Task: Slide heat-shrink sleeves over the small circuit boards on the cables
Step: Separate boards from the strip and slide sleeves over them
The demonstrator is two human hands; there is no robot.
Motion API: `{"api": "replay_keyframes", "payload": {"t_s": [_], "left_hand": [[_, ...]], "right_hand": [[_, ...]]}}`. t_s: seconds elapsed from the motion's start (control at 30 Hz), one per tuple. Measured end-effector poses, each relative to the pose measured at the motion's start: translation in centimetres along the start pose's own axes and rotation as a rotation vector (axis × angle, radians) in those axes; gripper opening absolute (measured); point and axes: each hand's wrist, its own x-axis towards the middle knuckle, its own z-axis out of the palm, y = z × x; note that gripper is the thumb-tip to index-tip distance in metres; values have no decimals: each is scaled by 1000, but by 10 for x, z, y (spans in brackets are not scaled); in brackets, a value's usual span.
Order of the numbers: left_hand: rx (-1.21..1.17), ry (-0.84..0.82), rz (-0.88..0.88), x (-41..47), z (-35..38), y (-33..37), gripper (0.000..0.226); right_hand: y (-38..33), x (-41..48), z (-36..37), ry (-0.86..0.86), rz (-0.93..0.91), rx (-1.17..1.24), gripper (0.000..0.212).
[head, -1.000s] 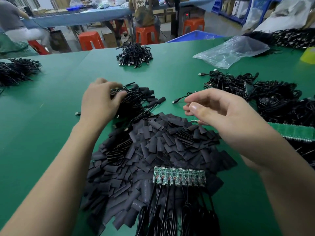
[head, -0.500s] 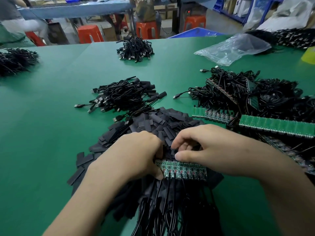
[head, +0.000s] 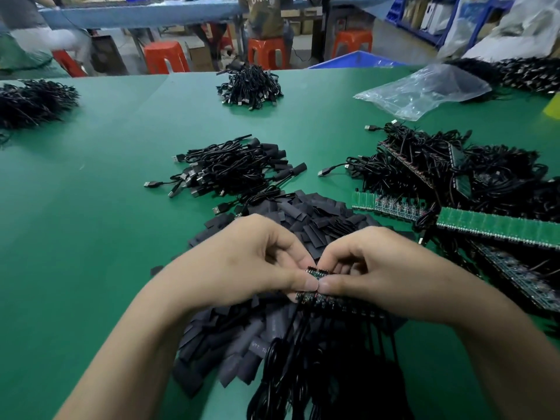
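A strip of small green circuit boards with black cables hanging from it is lifted above a heap of flat black heat-shrink sleeves. My left hand pinches the strip's left end board between thumb and fingers. My right hand grips the strip just beside it, thumb tip touching the left thumb. Most of the strip's upper edge is hidden by my fingers. Whether a sleeve is in my fingers I cannot tell.
A pile of sleeved cables lies behind the heap. More board strips and tangled cables fill the right side. A clear plastic bag and other cable piles lie farther back on the green table.
My left hand came back from the sleeved cable pile to the board strip. Both hands closed on the strip and lifted its left end off the sleeves.
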Motion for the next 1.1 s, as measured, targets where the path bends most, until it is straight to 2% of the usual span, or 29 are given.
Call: {"api": "replay_keyframes", "payload": {"t_s": [0.17, 0.27, 0.33, 0.47, 0.7, 0.87, 1.0, 1.1], "left_hand": [[-319, 106, -10, -15, 28, -21, 4], [-441, 118, -8, -18, 42, -27, 10], [-493, 114, -15, -17, 47, -29, 19], [-523, 73, -21, -12, 48, -32, 23], [-606, 42, -32, -12, 48, -40, 19], [-749, 16, -56, -15, 53, -45, 14], [-789, 80, -26, -19, 48, -47, 21], [-721, 217, 117, -21, 47, -49, 15]], "right_hand": [[14, -15, 22, 126, 25, 197, 10], [19, -19, 32, 148, 27, 197, 12], [22, -19, 35, 134, 31, 204, 12], [32, -18, 35, 73, 29, 285, 11], [40, -17, 41, 20, -21, 423, 12], [38, -19, 41, -1, -70, 525, 15], [35, -24, 40, 41, -30, 397, 12], [30, -28, 47, 258, -78, 155, 15]]}}
